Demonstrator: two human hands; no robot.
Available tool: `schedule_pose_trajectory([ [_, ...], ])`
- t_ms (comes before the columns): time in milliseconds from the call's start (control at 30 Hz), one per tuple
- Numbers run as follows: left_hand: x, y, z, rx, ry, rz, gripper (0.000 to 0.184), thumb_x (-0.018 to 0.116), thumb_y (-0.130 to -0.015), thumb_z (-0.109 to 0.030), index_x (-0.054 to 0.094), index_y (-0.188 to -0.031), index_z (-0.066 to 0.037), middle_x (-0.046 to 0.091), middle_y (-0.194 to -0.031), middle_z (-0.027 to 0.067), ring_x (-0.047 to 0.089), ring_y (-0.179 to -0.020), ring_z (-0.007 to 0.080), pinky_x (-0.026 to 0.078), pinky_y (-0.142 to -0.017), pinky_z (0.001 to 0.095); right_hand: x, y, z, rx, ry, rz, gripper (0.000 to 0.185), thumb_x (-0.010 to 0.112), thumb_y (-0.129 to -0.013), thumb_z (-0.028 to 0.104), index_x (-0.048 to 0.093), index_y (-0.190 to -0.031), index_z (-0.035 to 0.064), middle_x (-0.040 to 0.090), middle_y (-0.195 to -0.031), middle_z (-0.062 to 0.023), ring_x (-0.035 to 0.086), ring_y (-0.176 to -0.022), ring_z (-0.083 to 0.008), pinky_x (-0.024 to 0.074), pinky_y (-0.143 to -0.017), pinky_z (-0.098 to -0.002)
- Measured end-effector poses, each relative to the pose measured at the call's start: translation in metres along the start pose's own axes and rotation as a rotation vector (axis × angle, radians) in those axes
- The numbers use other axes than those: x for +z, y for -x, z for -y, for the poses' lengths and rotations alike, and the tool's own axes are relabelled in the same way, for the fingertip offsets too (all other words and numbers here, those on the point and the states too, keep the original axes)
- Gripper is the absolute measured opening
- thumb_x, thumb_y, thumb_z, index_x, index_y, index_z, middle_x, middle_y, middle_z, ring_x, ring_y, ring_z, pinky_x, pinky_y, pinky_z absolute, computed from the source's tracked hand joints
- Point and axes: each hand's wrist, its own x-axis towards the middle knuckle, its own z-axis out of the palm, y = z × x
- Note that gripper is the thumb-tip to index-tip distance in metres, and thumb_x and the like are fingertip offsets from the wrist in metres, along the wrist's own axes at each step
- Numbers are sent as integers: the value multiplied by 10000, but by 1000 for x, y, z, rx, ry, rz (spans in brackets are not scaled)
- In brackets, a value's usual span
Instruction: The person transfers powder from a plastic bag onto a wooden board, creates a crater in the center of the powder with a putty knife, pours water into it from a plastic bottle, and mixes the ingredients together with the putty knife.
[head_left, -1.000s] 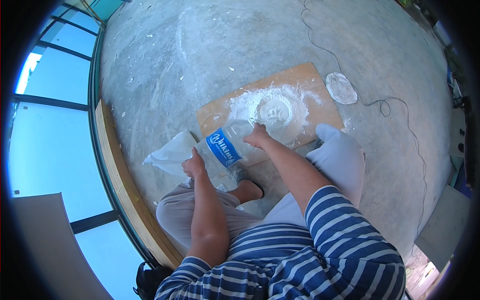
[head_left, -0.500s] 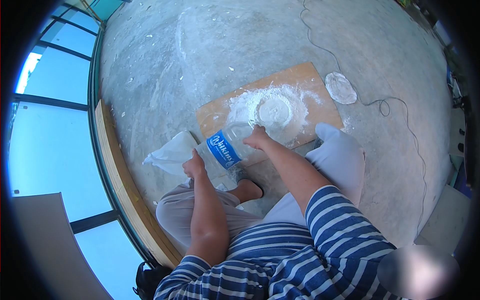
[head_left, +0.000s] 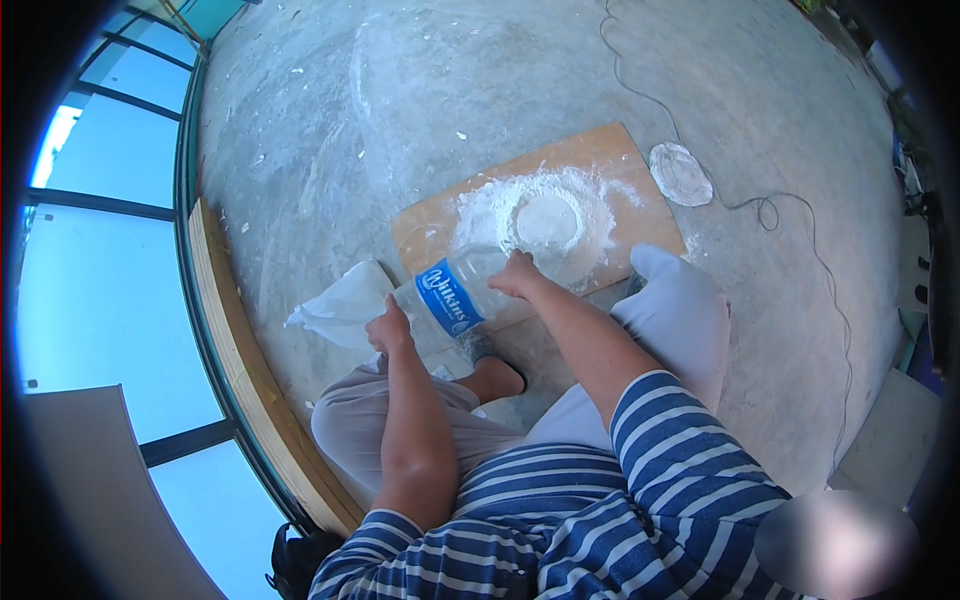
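Note:
A large clear plastic water bottle (head_left: 449, 297) with a blue Wilkins label lies across the space between my hands, tilted, over my foot and the near edge of a board. My left hand (head_left: 389, 326) is closed round its left end, near a white plastic bag (head_left: 345, 305). My right hand (head_left: 514, 275) grips the right end, just short of the powder. On the plywood board (head_left: 425, 235) is spread white powder (head_left: 485, 205), with a round ring of it (head_left: 548, 219) around a smoother white middle. I cannot tell whether the bottle holds anything.
A crumpled clear plastic piece (head_left: 681, 174) lies right of the board, beside a thin cable (head_left: 650, 98) that loops over the concrete floor (head_left: 330, 140). Wooden planks (head_left: 235, 330) run along the glass wall at left. A black bag (head_left: 300, 562) sits at lower left.

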Motion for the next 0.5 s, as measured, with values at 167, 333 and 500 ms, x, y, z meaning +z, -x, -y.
schedule_pose_trajectory([
  [167, -1, 4, -1, 5, 17, 21, 891, 670, -797, -622, 510, -1251, 129, 541, -1299, 312, 523, -1226, 446, 425, -1038, 494, 2, -4, -3, -73, 33, -20, 572, 541, -764, 411, 684, -1065, -54, 608, -1202, -281, 514, -1196, -383, 379, -1003, -479],
  [333, 27, -38, 20, 8, 120, 238, 876, 619, -842, -620, 523, -1268, 139, 536, -1330, 293, 528, -1227, 423, 435, -1017, 479, -26, 8, 23, 94, -184, -199, 607, 525, -815, 380, 605, -1158, -115, 540, -1308, -270, 484, -1243, -396, 393, -1057, -445],
  [500, 41, -23, 30, -176, 749, 442, 895, 548, -892, -634, 399, -1430, 65, 478, -1428, 225, 518, -1261, 377, 439, -1014, 473, -94, 20, 78, 149, -297, -302, 461, 558, -842, 225, 598, -1154, -112, 545, -1290, -234, 527, -1217, -379, 453, -1025, -390],
])
